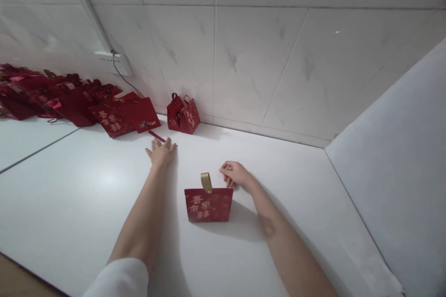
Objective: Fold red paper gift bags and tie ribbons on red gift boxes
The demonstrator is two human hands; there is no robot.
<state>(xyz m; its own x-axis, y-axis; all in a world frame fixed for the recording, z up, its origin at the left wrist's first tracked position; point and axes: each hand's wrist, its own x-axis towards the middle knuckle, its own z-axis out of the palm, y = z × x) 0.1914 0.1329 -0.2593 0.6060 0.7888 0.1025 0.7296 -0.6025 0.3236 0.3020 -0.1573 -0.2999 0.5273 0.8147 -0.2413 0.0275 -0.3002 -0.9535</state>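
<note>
A red paper box [209, 206] with pink characters and a gold strap [206, 182] stands upright on the white table, between my forearms. My left hand [161, 152] reaches toward the back left with its fingers spread, just in front of a narrow dark red strip [156, 136]. Just behind the box, my right hand [236, 174] hovers near its top right corner, fingers curled; whether anything small is between them cannot be made out.
Two small red boxes [190, 115] stand against the tiled wall. Flat red pieces [116, 118] and a heap of red bags [75, 104] lie at the back left, below a power strip [113, 63] with a cable. A pale panel [393, 148] rises at the right.
</note>
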